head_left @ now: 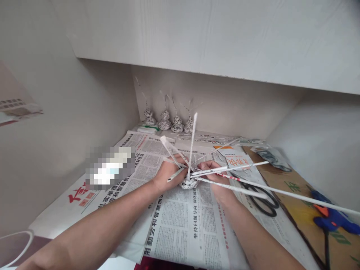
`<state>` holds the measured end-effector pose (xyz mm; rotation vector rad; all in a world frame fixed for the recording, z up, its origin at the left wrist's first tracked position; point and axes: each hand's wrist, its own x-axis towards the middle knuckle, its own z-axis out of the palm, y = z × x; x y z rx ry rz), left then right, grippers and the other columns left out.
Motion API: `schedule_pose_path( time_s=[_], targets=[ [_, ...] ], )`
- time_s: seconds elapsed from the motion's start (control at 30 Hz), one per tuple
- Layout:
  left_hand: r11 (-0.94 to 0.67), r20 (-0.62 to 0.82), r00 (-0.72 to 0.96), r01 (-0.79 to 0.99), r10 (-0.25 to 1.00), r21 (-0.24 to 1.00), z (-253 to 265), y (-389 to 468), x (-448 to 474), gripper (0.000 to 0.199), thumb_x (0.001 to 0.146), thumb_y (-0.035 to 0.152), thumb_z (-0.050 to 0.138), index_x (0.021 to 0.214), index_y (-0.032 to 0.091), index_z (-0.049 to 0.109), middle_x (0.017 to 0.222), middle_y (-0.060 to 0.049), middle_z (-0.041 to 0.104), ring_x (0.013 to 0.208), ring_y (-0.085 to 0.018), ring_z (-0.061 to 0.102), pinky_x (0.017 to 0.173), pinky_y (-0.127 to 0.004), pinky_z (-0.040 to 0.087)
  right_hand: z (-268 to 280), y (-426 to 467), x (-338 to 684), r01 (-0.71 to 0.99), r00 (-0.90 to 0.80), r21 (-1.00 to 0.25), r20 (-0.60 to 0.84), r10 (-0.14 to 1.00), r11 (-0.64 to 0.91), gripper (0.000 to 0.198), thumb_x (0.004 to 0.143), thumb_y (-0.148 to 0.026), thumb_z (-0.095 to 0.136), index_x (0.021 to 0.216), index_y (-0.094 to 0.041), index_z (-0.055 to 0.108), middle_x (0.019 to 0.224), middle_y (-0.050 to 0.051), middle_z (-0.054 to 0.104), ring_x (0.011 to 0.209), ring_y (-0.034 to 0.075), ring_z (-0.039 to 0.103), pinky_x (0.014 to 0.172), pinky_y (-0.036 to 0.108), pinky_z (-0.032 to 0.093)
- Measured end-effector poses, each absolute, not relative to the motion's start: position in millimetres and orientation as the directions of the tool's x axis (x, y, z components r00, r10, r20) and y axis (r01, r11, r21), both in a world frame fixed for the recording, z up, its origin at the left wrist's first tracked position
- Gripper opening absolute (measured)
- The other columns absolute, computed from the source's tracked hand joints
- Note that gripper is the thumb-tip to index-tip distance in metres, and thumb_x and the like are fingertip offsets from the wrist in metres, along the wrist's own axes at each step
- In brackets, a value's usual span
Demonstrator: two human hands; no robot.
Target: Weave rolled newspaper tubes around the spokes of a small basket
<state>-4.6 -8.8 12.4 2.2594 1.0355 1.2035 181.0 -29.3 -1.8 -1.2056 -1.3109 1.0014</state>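
Note:
A small round woven paper basket (189, 183) sits between my hands over the newspaper (174, 225). Rolled paper strips (193, 142) fan out from it, up, left and far to the right. My left hand (171, 173) is closed around the basket's left side, its fingertips partly hidden behind the strips. On the other side my right hand (212, 170) has its fingers bent in a pinch on a paper strip by the basket's rim. One long strip with a red patch (229, 177) runs across that hand to the right edge.
Several woven gourd shapes (177, 123) stand at the back wall, near a bundle of thin paper rolls (222, 139). On the right are black-handled scissors (264, 202), cardboard (284, 180) and a blue glue gun (334, 219). A white panel (213, 41) overhangs the table.

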Motion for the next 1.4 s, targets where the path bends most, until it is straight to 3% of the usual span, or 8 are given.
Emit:
schedule_pose_path(
  time_s=[0.2,0.3,0.47,0.77,1.07,1.2,1.4],
  targets=[
    [-0.684,0.571,0.377,0.371,0.729,0.628,9.9,-11.1,-1.7,0.011,0.081,0.011,0.058,0.076,0.017,0.066,0.081,-0.002,0.066,0.078,-0.014,0.061,0.075,-0.026,0.047,-10.2,-31.2,169.7,-0.004,0.071,-1.0,-0.009,0.997,-0.008,0.031,0.074,-0.047,0.071,0.093,-0.022,0.072,0.095,0.004,0.073,0.089,0.022,0.064,0.079,0.033,0.048],
    [-0.701,0.582,0.391,0.39,0.713,0.597,8.5,-12.4,0.7,0.01,0.081,0.012,0.059,0.076,0.017,0.065,0.076,-0.002,0.065,0.075,-0.014,0.06,0.072,-0.025,0.047,-8.4,-32.2,164.9,-0.121,0.058,-0.991,-0.069,0.996,-0.061,0.03,0.07,-0.043,0.075,0.089,-0.02,0.072,0.086,0.003,0.073,0.078,0.02,0.064,0.071,0.031,0.048],
    [-0.676,0.576,0.361,0.475,0.733,0.563,5.3,-13.3,1.6,0.008,0.078,0.011,0.059,0.073,0.016,0.063,0.076,-0.004,0.064,0.077,-0.016,0.06,0.07,-0.027,0.048,-8.5,-32.1,164.8,-0.142,0.06,-0.99,0.018,0.998,0.026,0.023,0.071,-0.041,0.074,0.074,-0.019,0.068,0.064,-0.001,0.067,0.059,0.015,0.058,0.058,0.027,0.045],
    [-0.626,0.534,0.326,0.429,0.78,0.651,8.1,-12.0,2.5,0.009,0.077,0.01,0.062,0.07,0.017,0.063,0.074,-0.001,0.064,0.069,-0.013,0.061,0.068,-0.025,0.048,-9.1,-34.3,169.6,0.075,0.054,-0.978,0.197,0.979,0.193,0.014,0.073,-0.033,0.073,0.082,-0.022,0.073,0.097,0.003,0.073,0.086,0.02,0.067,0.08,0.032,0.051],
    [-0.507,0.446,0.242,0.37,0.862,0.779,10.7,-12.0,3.0,0.017,0.073,0.007,0.063,0.082,0.019,0.071,0.078,0.0,0.071,0.076,-0.014,0.067,0.073,-0.025,0.053,1.4,-34.9,172.8,-0.037,-0.11,-0.955,0.298,0.948,0.295,0.01,0.07,-0.027,0.072,0.078,-0.021,0.071,0.081,0.003,0.072,0.077,0.02,0.067,0.074,0.034,0.053],
    [-0.529,0.455,0.274,0.371,0.848,0.763,13.5,-10.7,3.1,0.018,0.074,0.006,0.06,0.077,0.018,0.073,0.077,-0.001,0.072,0.077,-0.016,0.068,0.074,-0.026,0.053,-2.4,-34.1,176.0,0.046,-0.101,-0.967,0.246,0.964,0.252,0.017,0.072,-0.031,0.074,0.087,-0.022,0.074,0.09,0.004,0.073,0.085,0.022,0.068,0.078,0.036,0.052],
    [-0.531,0.467,0.252,0.413,0.847,0.74,15.3,-8.6,0.8,0.015,0.075,0.008,0.061,0.078,0.017,0.073,0.077,-0.002,0.072,0.076,-0.016,0.066,0.072,-0.026,0.051,-2.9,-30.1,173.7,-0.02,0.061,-0.987,0.158,0.985,0.16,0.016,0.069,-0.031,0.073,0.08,-0.02,0.071,0.077,0.002,0.071,0.077,0.019,0.065,0.075,0.032,0.05]
  ],
)
